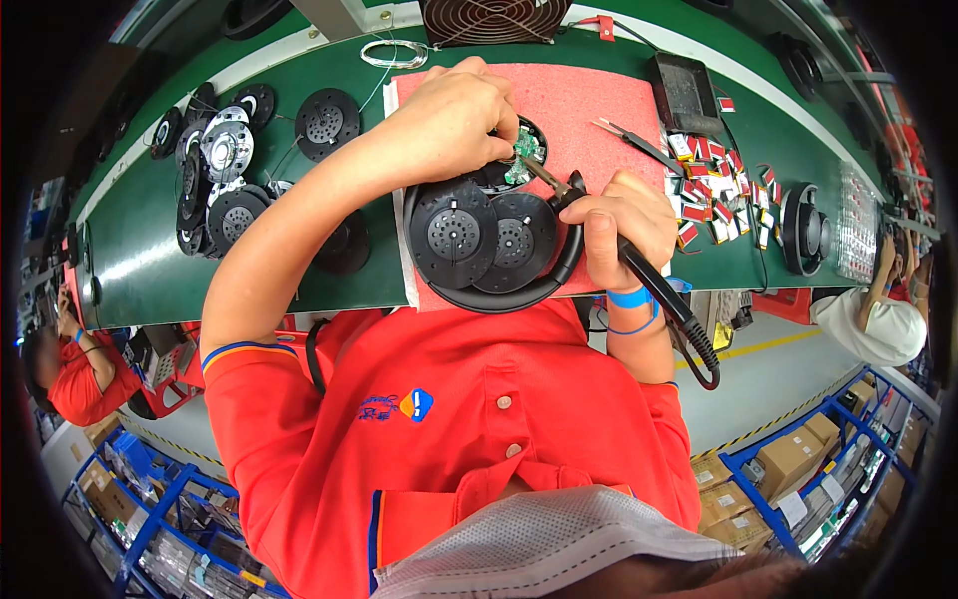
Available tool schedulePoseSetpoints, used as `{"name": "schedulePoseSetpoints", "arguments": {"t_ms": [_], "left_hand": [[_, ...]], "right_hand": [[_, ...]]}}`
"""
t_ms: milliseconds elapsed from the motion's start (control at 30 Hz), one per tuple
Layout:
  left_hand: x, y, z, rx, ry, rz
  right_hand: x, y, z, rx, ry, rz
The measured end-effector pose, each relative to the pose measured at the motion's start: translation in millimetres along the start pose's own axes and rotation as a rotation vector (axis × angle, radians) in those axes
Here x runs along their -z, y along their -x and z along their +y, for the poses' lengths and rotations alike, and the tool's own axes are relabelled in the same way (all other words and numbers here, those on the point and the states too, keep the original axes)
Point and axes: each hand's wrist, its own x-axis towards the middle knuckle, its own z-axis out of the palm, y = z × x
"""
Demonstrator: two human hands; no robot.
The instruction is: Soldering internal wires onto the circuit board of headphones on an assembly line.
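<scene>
On the pink foam mat (589, 100) lies a black headphone (504, 298), its curved headband towards me. Two round black speaker plates (454, 235) overlap inside the band. Beyond them, an open ear cup shows a green circuit board (524, 155). My left hand (461, 118) is closed in a pinch at the board's left side; whatever is between its fingertips is too small to make out. A soldering iron (639, 262) is gripped in my right hand (627, 228), its metal tip slanting up and left to the board. The iron's black cord hangs past my wrist.
Black speaker plates (228, 150) are heaped at left. A silver wire coil (393, 54) lies by a fan (494, 20). Tweezers (639, 145), small battery packs (714, 190), a black tray (685, 92) and another headphone (803, 230) are at right. Other people work at both sides.
</scene>
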Motion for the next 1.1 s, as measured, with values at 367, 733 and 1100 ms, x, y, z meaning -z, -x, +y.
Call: {"name": "schedulePoseSetpoints", "arguments": {"t_ms": [367, 733, 1100], "left_hand": [[-3.2, 0.7, -1.2, -0.046, -0.04, 0.037], [-20.7, 14.6, -1.2, -0.029, 0.204, 0.263], [-20.6, 18.9, 12.2, -0.192, -0.147, 0.349]], "right_hand": [[1.3, 2.5, -0.9, -0.009, -0.002, 0.052], [3.6, 3.2, 0.9, -0.017, -0.007, 0.087], [3.0, 2.1, -2.0, -0.013, 0.0, 0.019]]}}
